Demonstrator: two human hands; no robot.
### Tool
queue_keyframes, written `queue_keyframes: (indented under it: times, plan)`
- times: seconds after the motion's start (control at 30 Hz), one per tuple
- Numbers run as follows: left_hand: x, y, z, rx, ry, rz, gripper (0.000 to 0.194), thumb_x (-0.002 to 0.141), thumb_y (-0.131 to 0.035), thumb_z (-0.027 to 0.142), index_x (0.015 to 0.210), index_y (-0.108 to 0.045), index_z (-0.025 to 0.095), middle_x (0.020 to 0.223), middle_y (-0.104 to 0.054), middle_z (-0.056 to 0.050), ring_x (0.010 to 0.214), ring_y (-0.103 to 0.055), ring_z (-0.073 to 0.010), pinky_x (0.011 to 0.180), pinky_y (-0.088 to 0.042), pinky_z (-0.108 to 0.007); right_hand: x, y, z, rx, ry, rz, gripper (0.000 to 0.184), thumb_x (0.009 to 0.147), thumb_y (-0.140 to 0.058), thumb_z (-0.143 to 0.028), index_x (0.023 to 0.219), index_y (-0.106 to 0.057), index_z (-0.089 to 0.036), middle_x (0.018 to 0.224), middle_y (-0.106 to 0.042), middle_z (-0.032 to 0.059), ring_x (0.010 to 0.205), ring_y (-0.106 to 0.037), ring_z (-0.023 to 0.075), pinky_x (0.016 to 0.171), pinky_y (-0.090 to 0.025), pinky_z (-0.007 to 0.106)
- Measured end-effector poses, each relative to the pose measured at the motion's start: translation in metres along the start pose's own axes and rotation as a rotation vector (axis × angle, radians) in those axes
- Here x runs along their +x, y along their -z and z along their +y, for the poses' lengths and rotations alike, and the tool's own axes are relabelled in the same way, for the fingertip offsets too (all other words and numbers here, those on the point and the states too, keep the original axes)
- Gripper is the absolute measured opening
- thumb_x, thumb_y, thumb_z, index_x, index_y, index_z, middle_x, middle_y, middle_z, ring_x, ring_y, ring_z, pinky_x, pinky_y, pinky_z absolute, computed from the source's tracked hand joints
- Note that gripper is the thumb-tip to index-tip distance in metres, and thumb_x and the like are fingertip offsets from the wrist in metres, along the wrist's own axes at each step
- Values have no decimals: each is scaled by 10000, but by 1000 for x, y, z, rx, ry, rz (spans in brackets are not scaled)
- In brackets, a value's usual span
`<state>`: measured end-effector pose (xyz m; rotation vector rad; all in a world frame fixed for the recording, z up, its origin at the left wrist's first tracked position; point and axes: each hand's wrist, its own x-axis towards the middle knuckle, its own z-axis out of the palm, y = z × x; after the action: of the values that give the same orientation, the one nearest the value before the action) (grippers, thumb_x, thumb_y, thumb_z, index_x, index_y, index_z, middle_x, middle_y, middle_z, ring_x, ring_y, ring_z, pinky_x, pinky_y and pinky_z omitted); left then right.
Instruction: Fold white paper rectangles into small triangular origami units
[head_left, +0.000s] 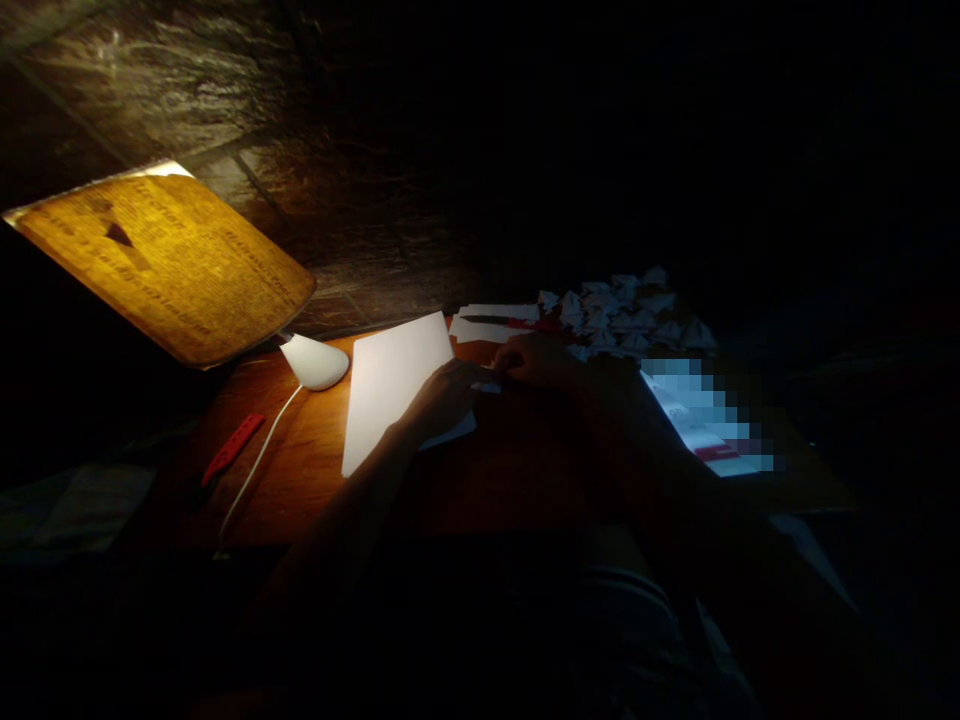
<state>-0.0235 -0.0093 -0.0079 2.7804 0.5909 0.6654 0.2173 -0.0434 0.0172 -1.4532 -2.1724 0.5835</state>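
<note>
Over the middle of the wooden table, my left hand point(448, 392) and my right hand point(538, 362) come close together. Between their fingertips is a small folded piece of white paper point(487, 385), pinched by both hands. The dim light hides its exact shape. My left wrist and hand lie partly across large white paper sheets point(397, 385). Just behind my right hand rests a tool with a dark blade and red handle point(534, 325), probably scissors, on smaller white paper point(487, 312). Small folded paper pieces point(619, 310) are heaped beyond my right hand.
At the left, a lamp with a white base point(319, 362) and a printed shade point(165, 265) leans over the table point(300, 450). Its white cord point(259, 462) runs to the front edge near a red cutter-like tool point(234, 447). A lit screen point(694, 425) lies right. A stone-like wall point(337, 220) stands behind.
</note>
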Motion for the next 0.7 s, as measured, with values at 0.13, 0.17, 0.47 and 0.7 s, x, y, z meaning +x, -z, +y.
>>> queue_keyframes:
  times: [0.13,0.17,0.47,0.7]
  plan:
    - [0,-2,-2,-14,4,16,442,903,-521,68,1229,-758,249,1204,-783,-60,1121,-688,-242,1017,-568,-474,1,1,1,11,-2,-12,255,814,-647,-112,947,-841,-211,1033,-804,52,893,-689,174,784,-457,262]
    - [0,-2,-2,-19,9,14,444,892,-528,63,1220,-762,250,1202,-784,-59,1123,-688,-244,1019,-568,-478,1,1,1,9,-2,-16,260,811,-645,-110,948,-841,-212,1031,-805,51,895,-689,173,787,-457,264]
    - [2,14,15,-41,68,-40,465,902,-512,64,1292,-726,198,1213,-776,-96,1118,-685,-257,1007,-577,-462,-3,1,-1,2,16,19,229,812,-658,-119,937,-829,-207,1019,-806,57,894,-691,190,790,-448,279]
    - [1,5,7,-51,16,12,454,888,-498,27,1241,-721,206,1271,-765,-85,1190,-689,-241,1048,-561,-481,-4,-3,0,-12,41,36,228,815,-667,-124,954,-829,-203,1028,-798,59,904,-678,191,777,-429,281]
